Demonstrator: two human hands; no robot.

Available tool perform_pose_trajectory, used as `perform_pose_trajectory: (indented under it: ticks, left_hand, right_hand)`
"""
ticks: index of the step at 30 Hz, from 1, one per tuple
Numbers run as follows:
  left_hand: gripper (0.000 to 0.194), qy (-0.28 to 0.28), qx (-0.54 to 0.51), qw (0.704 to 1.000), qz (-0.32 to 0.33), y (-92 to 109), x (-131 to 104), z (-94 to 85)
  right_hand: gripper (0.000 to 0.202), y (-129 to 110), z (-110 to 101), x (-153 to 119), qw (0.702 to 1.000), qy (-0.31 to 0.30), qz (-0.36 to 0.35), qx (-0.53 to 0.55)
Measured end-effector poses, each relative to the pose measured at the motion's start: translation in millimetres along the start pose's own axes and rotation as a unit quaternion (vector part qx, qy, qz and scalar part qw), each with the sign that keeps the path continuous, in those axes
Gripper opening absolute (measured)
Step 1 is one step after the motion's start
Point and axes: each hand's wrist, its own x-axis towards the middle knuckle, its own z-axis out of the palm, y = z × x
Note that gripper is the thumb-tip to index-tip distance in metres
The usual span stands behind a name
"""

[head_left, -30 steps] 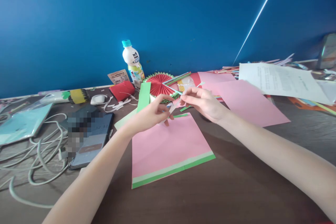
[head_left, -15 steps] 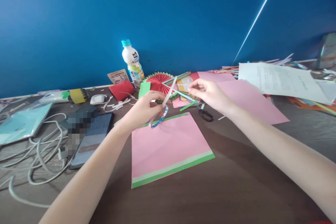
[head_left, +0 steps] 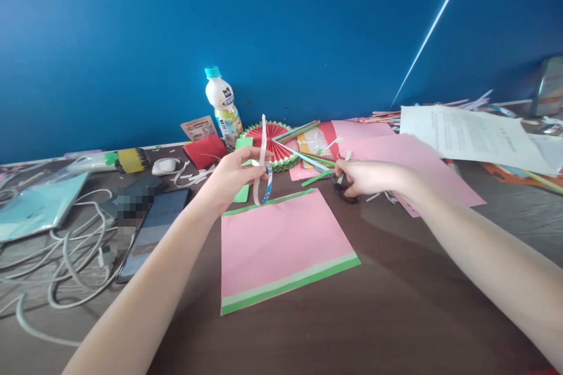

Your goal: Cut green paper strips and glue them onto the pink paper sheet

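Observation:
Pinched in my left hand (head_left: 240, 176) is a thin roll of tape (head_left: 268, 190), a white ring with blue print inside and a white end sticking up. It hangs over the far edge of a pink sheet (head_left: 285, 240) that has green strips along its near and far edges. To the right, my right hand (head_left: 356, 176) has its fingers closed at the dark handle of a pair of scissors (head_left: 345, 192). The scissors lie on the table, and their blades are mostly hidden. Small white scraps show by the fingers.
Behind the hands are a red and green folded paper fan (head_left: 266, 129), a bottle (head_left: 222, 99) and green strips (head_left: 316, 179). A phone (head_left: 153, 234) and white cables (head_left: 65, 258) lie left. Pink paper (head_left: 422, 170) and a printed sheet (head_left: 466, 135) lie right.
My right hand has moved right and down from beside the tape to the scissors' handle. My left hand has shifted slightly left, turning the tape more upright.

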Motion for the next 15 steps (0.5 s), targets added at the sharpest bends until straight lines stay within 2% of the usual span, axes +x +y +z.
perform_pose_trajectory:
  ticks: [6,11,15]
  left_hand:
    - [0.027,-0.001,0.008,1.000,0.006,-4.7,2.5,0.2]
    - [0.030,0.003,0.008,1.000,0.007,-5.4,3.7,0.3]
    - [0.029,0.002,0.009,1.000,0.001,-5.4,3.1,0.6]
  right_hand:
    - [0.033,2.2,-2.0,-0.8,1.000,-0.011,0.013,-0.017]
    - [0.040,0.7,-5.9,-4.0,0.996,0.063,-0.007,-0.067]
    - [0.038,-0.8,-5.5,-3.8,0.997,0.044,0.004,-0.060]
